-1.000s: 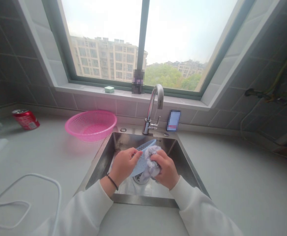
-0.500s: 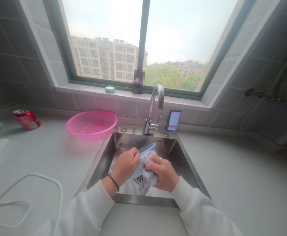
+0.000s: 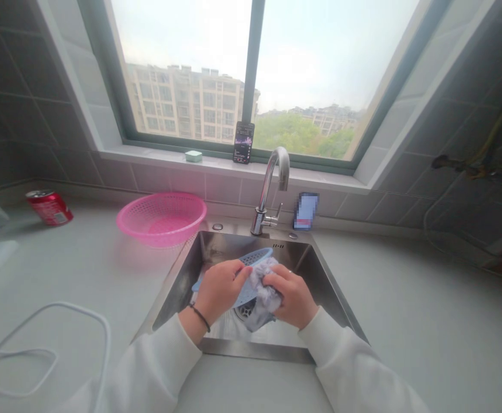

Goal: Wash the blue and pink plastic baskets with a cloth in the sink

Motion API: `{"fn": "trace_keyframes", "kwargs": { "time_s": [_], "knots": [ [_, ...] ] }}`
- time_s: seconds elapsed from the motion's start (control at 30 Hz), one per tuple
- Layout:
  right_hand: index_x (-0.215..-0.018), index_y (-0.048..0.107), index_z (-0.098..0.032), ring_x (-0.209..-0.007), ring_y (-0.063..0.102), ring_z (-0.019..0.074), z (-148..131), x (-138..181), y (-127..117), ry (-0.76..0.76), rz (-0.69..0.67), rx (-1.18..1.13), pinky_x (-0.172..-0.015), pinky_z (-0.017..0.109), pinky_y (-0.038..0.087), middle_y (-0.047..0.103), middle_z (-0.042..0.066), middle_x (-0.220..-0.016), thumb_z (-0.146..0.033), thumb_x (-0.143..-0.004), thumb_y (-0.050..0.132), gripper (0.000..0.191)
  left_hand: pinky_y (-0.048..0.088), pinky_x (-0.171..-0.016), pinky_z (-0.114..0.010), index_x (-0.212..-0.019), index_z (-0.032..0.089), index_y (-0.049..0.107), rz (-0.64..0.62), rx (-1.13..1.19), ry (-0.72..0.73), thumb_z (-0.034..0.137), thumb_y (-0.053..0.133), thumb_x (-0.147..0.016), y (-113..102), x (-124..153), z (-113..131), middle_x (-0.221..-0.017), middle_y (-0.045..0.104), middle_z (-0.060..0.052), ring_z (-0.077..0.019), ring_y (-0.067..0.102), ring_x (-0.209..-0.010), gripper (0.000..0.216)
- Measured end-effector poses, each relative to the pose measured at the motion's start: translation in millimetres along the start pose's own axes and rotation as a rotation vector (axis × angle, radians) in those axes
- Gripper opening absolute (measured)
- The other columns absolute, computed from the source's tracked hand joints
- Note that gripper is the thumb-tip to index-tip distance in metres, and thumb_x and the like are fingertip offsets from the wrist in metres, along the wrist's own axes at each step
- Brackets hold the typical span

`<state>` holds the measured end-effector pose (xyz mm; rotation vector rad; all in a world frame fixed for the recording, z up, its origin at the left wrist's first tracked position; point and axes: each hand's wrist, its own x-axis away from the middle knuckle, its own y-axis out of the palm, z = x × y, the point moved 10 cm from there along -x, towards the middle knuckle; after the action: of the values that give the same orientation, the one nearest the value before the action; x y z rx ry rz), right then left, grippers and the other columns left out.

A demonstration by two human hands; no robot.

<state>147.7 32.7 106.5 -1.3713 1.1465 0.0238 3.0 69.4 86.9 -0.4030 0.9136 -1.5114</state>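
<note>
A light blue perforated plastic basket [image 3: 247, 293] is tilted inside the steel sink [image 3: 255, 349]. My left hand [image 3: 220, 289] is closed on its near side, thumb pointing right, and covers part of it. Bunched in my right hand [image 3: 294, 293] is a wet-looking, whitish-grey cloth [image 3: 264, 304], pressed to the basket's right part. The cloth's lower end hangs over the sink floor beside the drain [image 3: 242, 313]. Both hands are close together, low in the basin.
Behind the sink rises a chrome faucet [image 3: 272, 186]. A pink basket [image 3: 160, 221] and a red can [image 3: 49, 207] stand on the left counter. One phone [image 3: 244, 142] leans on the window, another [image 3: 306, 211] by the wall. A white cable [image 3: 72, 307] loops at front left.
My right hand has shifted slightly right with the cloth, which is more bunched up. The blue basket shows more of its holed side. My left thumb has moved a little right.
</note>
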Motion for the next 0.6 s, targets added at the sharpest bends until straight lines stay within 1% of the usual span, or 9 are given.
{"fn": "trace_keyframes", "kwargs": {
  "time_s": [0.07,0.13,0.2,0.3,0.33,0.4,0.5,0.57,0.6],
  "knots": [
    [-0.092,0.066,-0.023,-0.079,0.066,0.0203,18.9,0.4,-10.7,0.101,0.073,0.058,-0.068,0.028,0.054,0.066,0.006,-0.093,-0.016,-0.072,0.066,0.021,0.031,-0.066,-0.029,-0.077,0.021,0.061,-0.027,-0.006,0.007,0.038,0.042,-0.101,1.6,-1.3,1.0,-0.077,0.069,-0.004,-0.0192,0.061,-0.073,0.036],
    [-0.093,0.066,-0.023,-0.081,0.067,0.0213,29.8,1.4,-17.4,0.162,0.119,0.097,-0.07,0.029,0.054,0.067,0.006,-0.093,-0.016,-0.072,0.066,0.022,0.031,-0.067,-0.03,-0.08,0.021,0.06,-0.038,-0.055,0.015,0.035,0.038,-0.103,1.7,-2.0,2.2,-0.08,0.069,-0.005,-0.0203,0.063,-0.075,0.034],
    [-0.093,0.066,-0.023,-0.081,0.067,0.021,25.3,1.2,-14.5,0.143,0.103,0.09,-0.07,0.029,0.054,0.066,0.006,-0.092,-0.015,-0.072,0.065,0.023,0.03,-0.066,-0.03,-0.083,0.021,0.058,-0.046,-0.114,0.009,0.032,0.035,-0.103,1.5,-2.2,1.9,-0.081,0.069,-0.006,-0.0216,0.064,-0.076,0.031],
    [-0.091,0.066,-0.024,-0.076,0.066,0.0197,4.4,0.0,-0.2,0.026,0.008,0.059,-0.066,0.027,0.053,0.066,0.005,-0.091,-0.018,-0.071,0.068,0.022,0.027,-0.064,-0.031,-0.083,0.022,0.055,-0.066,-0.157,-0.055,0.029,0.037,-0.101,2.2,-2.1,-4.9,-0.08,0.068,-0.006,-0.0234,0.064,-0.077,0.026],
    [-0.091,0.066,-0.025,-0.075,0.065,0.0193,1.6,-0.3,2.1,0.008,-0.007,0.058,-0.065,0.027,0.053,0.066,0.004,-0.091,-0.018,-0.071,0.068,0.021,0.026,-0.063,-0.031,-0.082,0.022,0.054,-0.072,-0.151,-0.081,0.03,0.038,-0.1,2.5,-2.1,-7.8,-0.079,0.067,-0.006,-0.0237,0.064,-0.077,0.025],
    [-0.092,0.066,-0.025,-0.077,0.066,0.0198,8.2,-1.0,-1.7,0.039,0.022,0.078,-0.066,0.027,0.054,0.067,0.005,-0.092,-0.016,-0.07,0.067,0.023,0.025,-0.063,-0.031,-0.08,0.022,0.052,-0.07,-0.11,-0.118,0.035,0.039,-0.1,3.2,-2.1,-11.7,-0.076,0.066,-0.005,-0.0235,0.063,-0.076,0.027],
    [-0.092,0.065,-0.024,-0.079,0.068,0.0214,26.4,-0.6,-17.6,0.145,0.139,0.128,-0.068,0.029,0.055,0.067,0.006,-0.091,-0.015,-0.07,0.065,0.023,0.026,-0.062,-0.03,-0.077,0.023,0.048,-0.04,-0.016,-0.115,0.046,0.04,-0.099,3.9,-2.1,-10.8,-0.072,0.061,-0.002,-0.0213,0.058,-0.07,0.033],
    [-0.092,0.065,-0.024,-0.078,0.067,0.0212,22.5,-0.7,-20.1,0.13,0.163,0.109,-0.068,0.029,0.055,0.066,0.006,-0.089,-0.018,-0.073,0.065,0.02,0.026,-0.062,-0.029,-0.075,0.023,0.045,-0.022,0.036,-0.084,0.046,0.04,-0.099,5.2,-1.5,-7.0,-0.07,0.057,-0.001,-0.0195,0.054,-0.068,0.034],
    [-0.092,0.065,-0.024,-0.077,0.067,0.0204,14.4,-1.3,-16.9,0.087,0.142,0.08,-0.067,0.029,0.055,0.065,0.006,-0.089,-0.02,-0.075,0.065,0.017,0.026,-0.062,-0.029,-0.074,0.023,0.043,-0.019,0.056,-0.065,0.044,0.039,-0.099,6.3,-1.1,-5.0,-0.069,0.056,0.0,-0.0189,0.053,-0.067,0.033]
  ]
}}
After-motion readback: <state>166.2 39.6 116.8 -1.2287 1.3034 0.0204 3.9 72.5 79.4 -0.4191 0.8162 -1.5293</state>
